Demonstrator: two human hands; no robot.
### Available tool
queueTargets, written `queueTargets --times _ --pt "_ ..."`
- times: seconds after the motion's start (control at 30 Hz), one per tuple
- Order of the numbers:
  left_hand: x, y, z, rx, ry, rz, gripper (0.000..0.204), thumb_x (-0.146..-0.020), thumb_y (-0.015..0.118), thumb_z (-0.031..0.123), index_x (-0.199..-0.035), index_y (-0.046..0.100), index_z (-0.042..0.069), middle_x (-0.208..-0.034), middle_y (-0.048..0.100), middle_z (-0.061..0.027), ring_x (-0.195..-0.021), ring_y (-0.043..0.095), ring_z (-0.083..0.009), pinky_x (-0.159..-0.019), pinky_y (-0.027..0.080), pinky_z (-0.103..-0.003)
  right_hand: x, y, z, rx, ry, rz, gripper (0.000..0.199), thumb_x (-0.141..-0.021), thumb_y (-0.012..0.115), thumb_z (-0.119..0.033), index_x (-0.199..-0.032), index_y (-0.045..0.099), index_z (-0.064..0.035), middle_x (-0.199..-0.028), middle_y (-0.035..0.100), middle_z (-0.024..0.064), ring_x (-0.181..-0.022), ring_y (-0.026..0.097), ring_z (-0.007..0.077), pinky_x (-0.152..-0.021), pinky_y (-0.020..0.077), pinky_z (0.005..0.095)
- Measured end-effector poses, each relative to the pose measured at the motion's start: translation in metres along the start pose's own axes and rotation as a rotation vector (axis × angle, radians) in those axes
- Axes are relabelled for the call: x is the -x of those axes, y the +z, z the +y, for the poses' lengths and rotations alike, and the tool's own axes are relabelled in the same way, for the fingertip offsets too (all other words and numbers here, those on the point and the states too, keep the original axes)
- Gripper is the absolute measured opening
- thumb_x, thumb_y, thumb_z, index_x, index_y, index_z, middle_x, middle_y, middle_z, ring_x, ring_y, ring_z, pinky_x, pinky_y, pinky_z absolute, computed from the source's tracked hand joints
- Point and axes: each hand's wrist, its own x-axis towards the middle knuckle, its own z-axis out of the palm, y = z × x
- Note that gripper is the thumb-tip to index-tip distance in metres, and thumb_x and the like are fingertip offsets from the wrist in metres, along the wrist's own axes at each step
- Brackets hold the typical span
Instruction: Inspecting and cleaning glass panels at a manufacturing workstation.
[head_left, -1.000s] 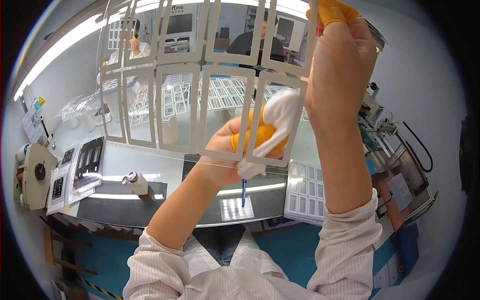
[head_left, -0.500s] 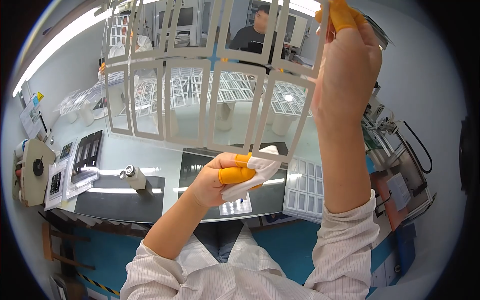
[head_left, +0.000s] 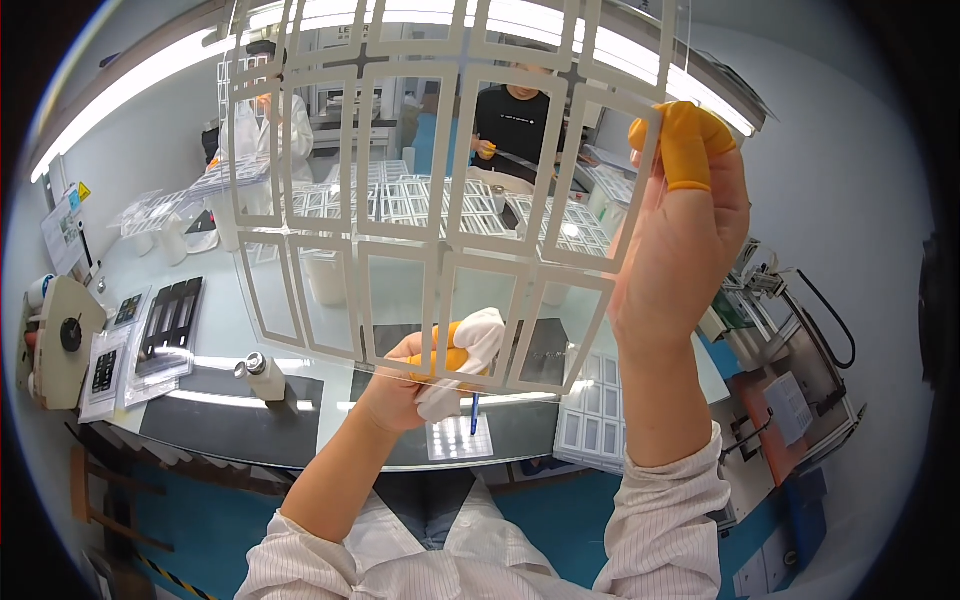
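Note:
A large clear sheet printed with rows of grey rectangular frames (head_left: 585,260) is held up, tilted, before me. My right hand (head_left: 690,210), with orange finger cots on, pinches its right edge. My left hand (head_left: 392,395), also wearing orange finger cots, is closed on a white cloth (head_left: 482,330) at the sheet's lower edge. Grey frame bars cross in front of the left fingers and part of the cloth, so these show through the sheet from behind. Whether the cloth touches the sheet, I cannot tell.
On the table stand a white bottle (head_left: 262,378), dark mats (head_left: 230,415), a blue pen (head_left: 474,415) and a stack of framed sheets (head_left: 592,425) at right. More sheets rest on white supports behind. Two people work across the table. A beige machine (head_left: 65,345) stands left.
My right hand has come down with the sheet, which now hangs lower and tilts differently. The left hand with the cloth has shifted left and slightly down, behind the sheet's lower edge.

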Motion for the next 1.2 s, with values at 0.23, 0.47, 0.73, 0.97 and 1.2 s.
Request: queueTargets --times 0.23,0.47,0.73,0.97,1.2 --pt "-0.030 0.037 0.026 0.102 0.133 0.042 0.033 -0.084 0.054 0.018 -0.109 0.051 -0.003 -0.097 0.056 -0.0132 -0.081 0.060 -0.0203 -0.068 0.051 -0.027 0.007 0.000 -0.001 0.005 0.102 0.015 0.021 -0.079 0.044 0.004 -0.096 0.056 -0.0005 -0.086 0.058 0.0039 -0.076 0.051 0.0065 -0.072 0.0407 0.0190" --pt "-0.051 0.075 0.036 -0.140 0.189 -0.146 0.044 -0.079 0.061 0.020 -0.116 0.046 0.000 -0.096 0.056 -0.0113 -0.076 0.058 -0.0163 -0.064 0.051 -0.025 0.019 0.007 0.000 -0.049 0.129 -0.012 0.012 -0.084 0.050 -0.003 -0.094 0.056 -0.0011 -0.083 0.058 0.0024 -0.075 0.051 0.0063 -0.072 0.0409 0.0204" --pt "-0.028 0.053 0.020 -0.252 0.047 0.000 0.044 -0.072 0.068 0.017 -0.107 0.052 -0.004 -0.093 0.059 -0.0160 -0.073 0.061 -0.0227 -0.064 0.053 -0.029 0.026 0.001 0.004 -0.041 0.085 -0.018 0.009 -0.087 0.053 -0.008 -0.092 0.056 -0.0014 -0.084 0.058 0.0018 -0.078 0.051 0.0061 -0.072 0.0393 0.0191" --pt "-0.065 0.071 0.048 0.153 0.265 -0.321 0.025 -0.085 0.049 0.008 -0.109 0.054 0.000 -0.094 0.060 -0.0140 -0.080 0.063 -0.0196 -0.070 0.055 -0.030 0.036 0.011 -0.003 -0.117 0.164 -0.049 0.012 -0.088 0.052 -0.011 -0.096 0.055 -0.0024 -0.085 0.057 0.0015 -0.080 0.052 0.0072 -0.078 0.0391 0.0222" --pt "-0.038 0.060 0.022 0.040 0.079 -0.102 0.024 -0.081 0.055 0.003 -0.104 0.056 -0.003 -0.093 0.061 -0.0146 -0.079 0.063 -0.0222 -0.074 0.053 -0.032 0.035 -0.001 0.014 -0.066 -0.024 -0.128 0.015 -0.088 0.051 -0.013 -0.099 0.055 -0.0028 -0.091 0.057 0.0041 -0.087 0.054 0.0099 -0.088 0.0385 0.0292"
